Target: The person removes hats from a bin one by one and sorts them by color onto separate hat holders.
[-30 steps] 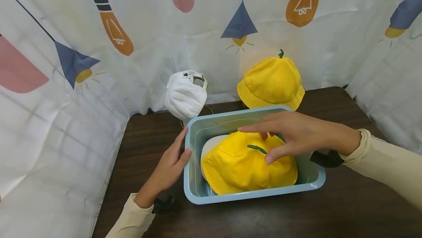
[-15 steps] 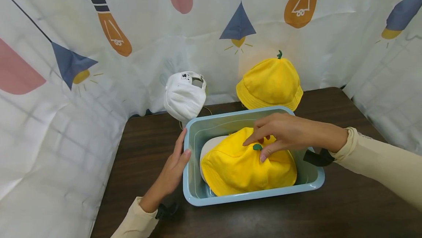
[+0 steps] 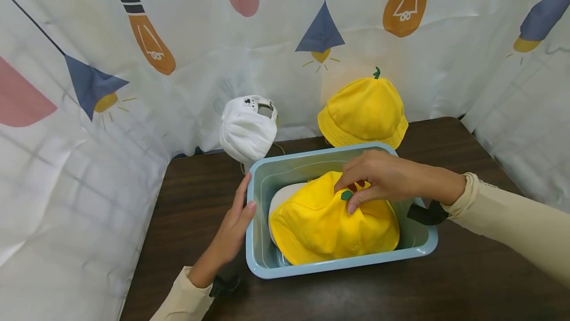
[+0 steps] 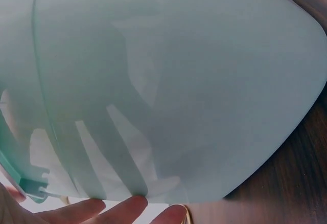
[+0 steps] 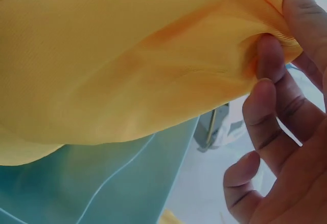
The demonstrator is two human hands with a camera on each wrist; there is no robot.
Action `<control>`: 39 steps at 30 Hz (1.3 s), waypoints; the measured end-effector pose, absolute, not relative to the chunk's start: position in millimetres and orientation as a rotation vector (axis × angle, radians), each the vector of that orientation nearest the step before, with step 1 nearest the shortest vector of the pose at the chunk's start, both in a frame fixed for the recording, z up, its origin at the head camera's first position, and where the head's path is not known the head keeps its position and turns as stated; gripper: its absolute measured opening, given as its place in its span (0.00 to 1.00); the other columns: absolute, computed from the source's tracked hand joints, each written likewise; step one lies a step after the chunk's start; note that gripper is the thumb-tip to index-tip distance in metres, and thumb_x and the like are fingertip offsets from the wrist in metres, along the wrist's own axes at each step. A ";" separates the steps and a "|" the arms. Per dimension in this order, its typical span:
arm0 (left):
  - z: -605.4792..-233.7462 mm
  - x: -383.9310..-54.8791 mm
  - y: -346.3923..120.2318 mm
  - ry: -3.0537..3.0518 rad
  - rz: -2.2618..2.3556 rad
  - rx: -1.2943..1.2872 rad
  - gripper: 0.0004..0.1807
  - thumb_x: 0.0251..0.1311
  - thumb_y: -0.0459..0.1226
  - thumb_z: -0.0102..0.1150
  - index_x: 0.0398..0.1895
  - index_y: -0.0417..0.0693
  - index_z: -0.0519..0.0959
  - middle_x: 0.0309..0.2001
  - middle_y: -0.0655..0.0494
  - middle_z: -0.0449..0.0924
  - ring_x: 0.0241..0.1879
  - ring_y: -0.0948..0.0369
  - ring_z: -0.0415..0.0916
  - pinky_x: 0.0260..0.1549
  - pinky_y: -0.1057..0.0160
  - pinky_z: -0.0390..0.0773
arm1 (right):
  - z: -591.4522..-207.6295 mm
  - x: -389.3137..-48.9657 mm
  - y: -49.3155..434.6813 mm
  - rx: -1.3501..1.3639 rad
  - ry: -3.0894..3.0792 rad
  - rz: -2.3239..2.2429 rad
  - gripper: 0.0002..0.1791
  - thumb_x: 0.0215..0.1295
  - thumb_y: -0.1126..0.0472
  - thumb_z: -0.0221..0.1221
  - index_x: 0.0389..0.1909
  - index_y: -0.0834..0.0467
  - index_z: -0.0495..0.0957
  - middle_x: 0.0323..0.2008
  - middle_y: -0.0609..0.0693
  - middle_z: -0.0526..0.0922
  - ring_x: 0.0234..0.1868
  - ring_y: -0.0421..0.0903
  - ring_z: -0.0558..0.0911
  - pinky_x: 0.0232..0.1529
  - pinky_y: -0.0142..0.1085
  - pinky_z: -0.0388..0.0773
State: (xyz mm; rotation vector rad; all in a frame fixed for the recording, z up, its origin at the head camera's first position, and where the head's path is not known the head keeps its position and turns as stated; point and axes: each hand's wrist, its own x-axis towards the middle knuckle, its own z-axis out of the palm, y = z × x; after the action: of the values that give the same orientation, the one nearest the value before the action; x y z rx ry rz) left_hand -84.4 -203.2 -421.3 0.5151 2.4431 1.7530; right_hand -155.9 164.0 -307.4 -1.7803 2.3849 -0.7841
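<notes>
In the head view a yellow bucket hat [image 3: 311, 227] with a small green stem [image 3: 346, 195] lies in a light blue plastic tub [image 3: 320, 268]. Beneath its left side shows the edge of an off-white hat [image 3: 282, 196]. My right hand [image 3: 378, 177] pinches the crown of the yellow hat beside the stem, drawing the cloth into folds; the right wrist view shows thumb and fingers on the gathered fabric [image 5: 153, 65]. My left hand [image 3: 231, 227] rests against the tub's left end, its fingers straight along the outer wall [image 4: 204, 81].
Behind the tub, a white cap [image 3: 248, 130] stands at the left and a second yellow bucket hat [image 3: 365, 111] at the right. All stand on a dark wooden table [image 3: 191, 197]. A white curtain [image 3: 200, 39] printed with lamps hangs around the back and sides.
My right hand has come down onto the yellow hat's crown, and its fingers have closed on the cloth near the stem. The left hand stays at the tub's end.
</notes>
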 end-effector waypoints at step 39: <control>-421.8 -83.8 -201.5 2.467 1.738 0.465 0.32 0.80 0.45 0.31 0.83 0.73 0.38 0.83 0.54 0.45 0.70 0.42 0.66 0.56 0.37 0.79 | -267.4 -167.5 186.7 -1.612 2.576 -1.288 0.17 0.51 0.64 0.74 0.44 0.56 0.89 0.31 0.40 0.85 0.30 0.36 0.77 0.32 0.26 0.75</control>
State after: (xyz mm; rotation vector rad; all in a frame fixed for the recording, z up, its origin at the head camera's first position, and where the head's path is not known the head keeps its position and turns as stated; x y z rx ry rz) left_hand -83.8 -201.5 -421.8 0.4650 2.4675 1.7379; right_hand -167.5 186.7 -267.4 -1.6117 2.5762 -1.2877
